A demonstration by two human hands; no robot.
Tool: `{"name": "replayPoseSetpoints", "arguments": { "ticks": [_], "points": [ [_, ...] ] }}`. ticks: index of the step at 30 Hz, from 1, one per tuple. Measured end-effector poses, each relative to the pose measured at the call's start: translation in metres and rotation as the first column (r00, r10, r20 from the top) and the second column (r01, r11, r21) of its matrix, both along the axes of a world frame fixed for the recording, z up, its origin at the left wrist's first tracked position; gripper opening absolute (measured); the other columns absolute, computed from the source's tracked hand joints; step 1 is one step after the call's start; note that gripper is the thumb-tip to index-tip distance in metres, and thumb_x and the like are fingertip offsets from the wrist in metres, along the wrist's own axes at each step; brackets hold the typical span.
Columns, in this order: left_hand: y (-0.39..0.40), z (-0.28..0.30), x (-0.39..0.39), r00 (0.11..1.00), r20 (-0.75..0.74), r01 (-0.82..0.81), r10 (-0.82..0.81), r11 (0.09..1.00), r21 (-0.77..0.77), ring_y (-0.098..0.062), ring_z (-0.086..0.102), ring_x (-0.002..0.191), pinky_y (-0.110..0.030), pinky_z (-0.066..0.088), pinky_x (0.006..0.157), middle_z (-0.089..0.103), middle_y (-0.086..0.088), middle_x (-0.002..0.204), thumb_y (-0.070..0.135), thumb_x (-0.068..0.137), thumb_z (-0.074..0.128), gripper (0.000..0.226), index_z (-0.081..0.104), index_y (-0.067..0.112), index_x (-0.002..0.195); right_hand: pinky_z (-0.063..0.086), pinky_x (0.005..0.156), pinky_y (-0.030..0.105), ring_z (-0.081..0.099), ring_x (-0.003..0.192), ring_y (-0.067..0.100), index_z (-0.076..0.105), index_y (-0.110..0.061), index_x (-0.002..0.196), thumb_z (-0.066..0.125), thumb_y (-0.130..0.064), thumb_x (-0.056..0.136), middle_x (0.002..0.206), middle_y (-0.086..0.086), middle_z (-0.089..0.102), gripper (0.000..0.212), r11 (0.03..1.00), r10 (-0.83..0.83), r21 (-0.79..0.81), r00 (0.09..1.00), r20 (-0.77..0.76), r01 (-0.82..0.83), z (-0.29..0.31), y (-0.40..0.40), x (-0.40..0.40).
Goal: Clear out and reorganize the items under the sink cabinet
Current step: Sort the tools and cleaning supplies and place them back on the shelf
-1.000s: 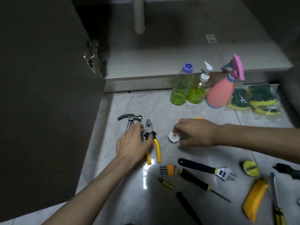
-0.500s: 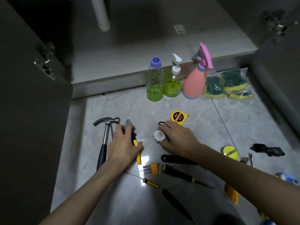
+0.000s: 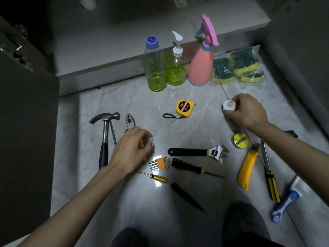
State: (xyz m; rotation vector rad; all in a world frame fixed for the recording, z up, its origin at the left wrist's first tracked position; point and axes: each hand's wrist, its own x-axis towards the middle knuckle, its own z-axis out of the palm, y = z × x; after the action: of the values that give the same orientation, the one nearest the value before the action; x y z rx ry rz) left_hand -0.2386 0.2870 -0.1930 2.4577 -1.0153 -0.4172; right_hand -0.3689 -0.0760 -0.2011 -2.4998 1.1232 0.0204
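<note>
Tools lie spread on the marble floor in front of the open sink cabinet (image 3: 124, 56). My left hand (image 3: 131, 150) rests over the yellow handles of the pliers (image 3: 129, 122), fingers curled on them, next to the hammer (image 3: 105, 129). My right hand (image 3: 245, 111) holds a small white roll (image 3: 228, 105) above the floor at the right. A yellow tape measure (image 3: 184, 107) lies between the hands. Near me lie an adjustable wrench (image 3: 199, 152), hex keys (image 3: 159, 164) and screwdrivers (image 3: 194, 168).
A green bottle (image 3: 155, 68), pump bottle (image 3: 176, 68), pink spray bottle (image 3: 203, 65) and bagged sponges (image 3: 238, 68) stand along the cabinet edge. Cabinet doors flank both sides (image 3: 26, 122). A yellow utility knife (image 3: 247, 166), a yellow disc (image 3: 240, 139) and a blue tool (image 3: 284, 204) lie right.
My right hand lifted the white roll and carried it right, away from the tape measure. My left hand stays on the pliers. The view tilted down toward the floor.
</note>
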Motion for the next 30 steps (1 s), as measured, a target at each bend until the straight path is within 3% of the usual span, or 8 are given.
{"name": "replayPoseSetpoints", "arguments": {
  "ticks": [2,7,13,19,21,23,27,30],
  "points": [
    [-0.003,0.003,-0.008,0.995,-0.067,0.067,-0.067,0.998,-0.001,-0.015,0.056,0.100,-0.037,0.049,0.084,0.061,0.010,0.101,0.032,0.091,0.065,0.013,0.068,0.028,0.104,0.045,0.070,0.038,0.058,0.094,0.028,0.059,-0.023,0.105,0.081,-0.037,0.075,0.110,0.007,0.064,0.040,0.999,-0.014,0.038,1.000,-0.021,0.014,-0.001,0.000,-0.002],
    [-0.030,0.005,-0.025,0.963,-0.102,0.254,-0.248,0.966,0.046,-0.012,0.055,0.104,-0.036,0.050,0.084,0.060,0.009,0.107,0.032,0.097,0.058,0.018,0.065,0.028,0.113,0.043,0.085,0.040,0.041,0.127,0.031,0.052,-0.018,0.135,0.076,-0.028,0.079,0.133,0.009,0.048,0.062,1.000,-0.011,0.015,0.999,0.044,0.011,0.003,0.020,-0.008],
    [-0.077,-0.001,-0.029,0.896,-0.157,0.438,-0.415,0.884,0.163,-0.014,0.051,0.111,-0.038,0.049,0.086,0.056,0.008,0.116,0.038,0.095,0.062,0.026,0.060,0.027,0.119,0.046,0.074,0.036,0.049,0.112,0.018,0.065,-0.023,0.113,0.068,-0.030,0.087,0.116,-0.004,0.051,0.027,0.991,0.136,-0.019,0.972,0.193,-0.135,0.009,0.063,-0.029],
    [-0.097,-0.013,-0.036,0.851,-0.105,0.522,-0.514,0.810,0.267,-0.018,0.049,0.105,-0.030,0.034,0.069,0.051,0.006,0.112,0.044,0.092,0.065,0.030,0.051,0.025,0.110,0.049,0.077,0.037,0.048,0.117,0.019,0.048,-0.028,0.136,0.062,-0.051,0.090,0.131,-0.002,0.045,0.054,0.977,0.213,0.025,0.977,0.028,-0.214,-0.003,0.065,-0.039],
    [-0.099,-0.014,-0.036,0.842,-0.112,0.538,-0.528,0.801,0.262,-0.018,0.049,0.104,-0.031,0.034,0.069,0.050,0.005,0.110,0.044,0.092,0.063,0.028,0.048,0.025,0.107,0.048,0.073,0.037,0.054,0.104,0.020,0.053,-0.030,0.128,0.059,-0.054,0.090,0.121,-0.003,0.051,0.045,0.967,0.250,0.059,0.968,-0.011,-0.249,-0.004,0.061,-0.033],
    [-0.099,-0.011,-0.035,0.835,-0.115,0.547,-0.538,0.792,0.270,-0.019,0.049,0.103,-0.034,0.040,0.072,0.049,0.003,0.111,0.042,0.093,0.062,0.026,0.049,0.023,0.105,0.041,0.062,0.033,0.057,0.087,0.020,0.062,-0.025,0.104,0.057,-0.052,0.090,0.098,-0.006,0.056,0.031,0.954,0.293,0.063,0.956,-0.005,-0.292,-0.004,0.059,-0.026],
    [-0.096,-0.003,-0.032,0.865,-0.098,0.495,-0.492,0.806,0.324,-0.022,0.054,0.095,-0.035,0.040,0.067,0.051,0.002,0.103,0.041,0.087,0.060,0.024,0.050,0.022,0.098,0.037,0.056,0.033,0.054,0.073,0.020,0.056,-0.023,0.077,0.060,-0.044,0.088,0.077,-0.005,0.056,0.024,0.986,0.136,0.086,0.986,0.100,-0.145,-0.004,0.045,-0.014],
    [-0.088,0.002,-0.025,0.902,-0.234,0.417,-0.362,0.869,0.265,-0.020,0.055,0.079,-0.036,0.037,0.059,0.055,0.003,0.086,0.037,0.087,0.058,0.022,0.041,0.026,0.094,0.040,0.063,0.035,0.053,0.097,0.026,0.058,-0.021,0.091,0.062,-0.033,0.089,0.102,0.003,0.059,0.013,0.995,0.089,0.045,0.995,0.043,-0.091,-0.001,0.029,-0.004]
  ]
}}
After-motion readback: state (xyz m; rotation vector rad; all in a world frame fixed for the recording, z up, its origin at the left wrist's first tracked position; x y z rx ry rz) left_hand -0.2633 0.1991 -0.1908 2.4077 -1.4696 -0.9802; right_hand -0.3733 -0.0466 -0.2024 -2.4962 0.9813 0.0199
